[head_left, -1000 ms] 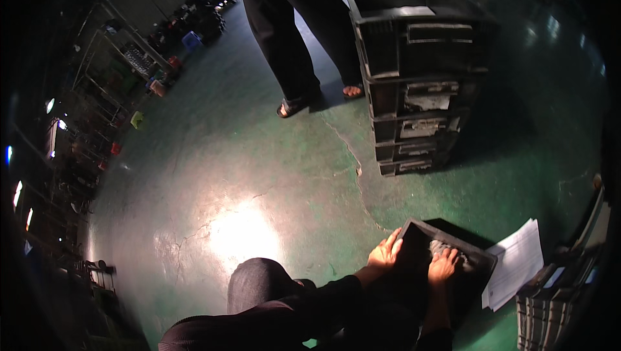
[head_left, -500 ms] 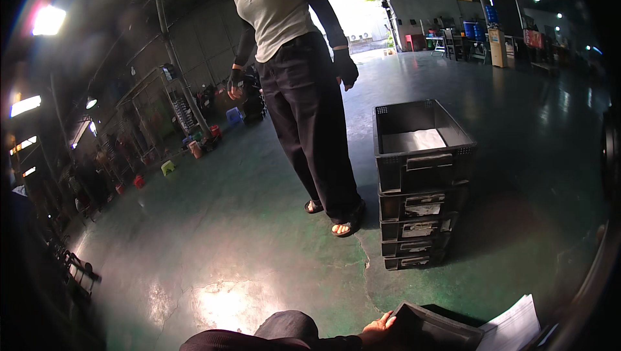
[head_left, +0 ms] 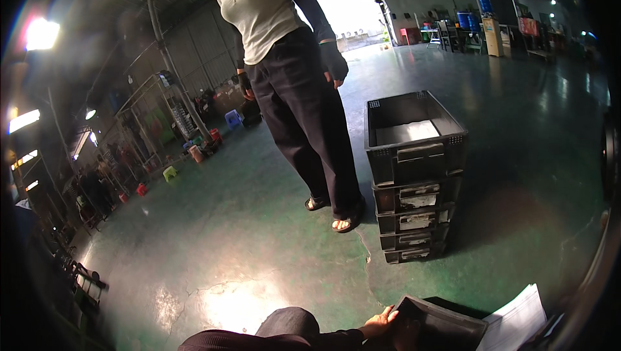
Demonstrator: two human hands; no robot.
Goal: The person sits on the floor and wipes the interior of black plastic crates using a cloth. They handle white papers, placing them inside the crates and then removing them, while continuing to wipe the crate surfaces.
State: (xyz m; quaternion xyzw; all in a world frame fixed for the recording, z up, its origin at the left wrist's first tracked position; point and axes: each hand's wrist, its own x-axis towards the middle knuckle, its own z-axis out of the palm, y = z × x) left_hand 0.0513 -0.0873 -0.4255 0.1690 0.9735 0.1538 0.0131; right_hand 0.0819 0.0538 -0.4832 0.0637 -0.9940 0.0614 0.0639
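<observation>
My left hand (head_left: 378, 325) comes in at the lower edge in a dark sleeve and grips the left rim of a black plastic crate (head_left: 446, 326). The thumb and fingertips show at the crate's corner; the rest of the grip is hidden behind its wall. White paper sheets (head_left: 517, 318) stand up against the crate's right side, partly cut off by the frame. My right hand is out of sight. Ahead on the right stands a stack of black plastic crates (head_left: 417, 157); the top one has a white sheet (head_left: 414, 132) lying inside.
A person (head_left: 291, 86) in a light top and dark trousers stands just left of the stack. Far left are a blue stool (head_left: 233, 118), a green stool (head_left: 170, 173) and a metal post (head_left: 165, 53). A wooden stand (head_left: 492, 37) is at the back right.
The view has shifted slightly, so the stack sits a little farther left and higher. The standing person's arms have moved a little. My left hand stays on the crate's rim.
</observation>
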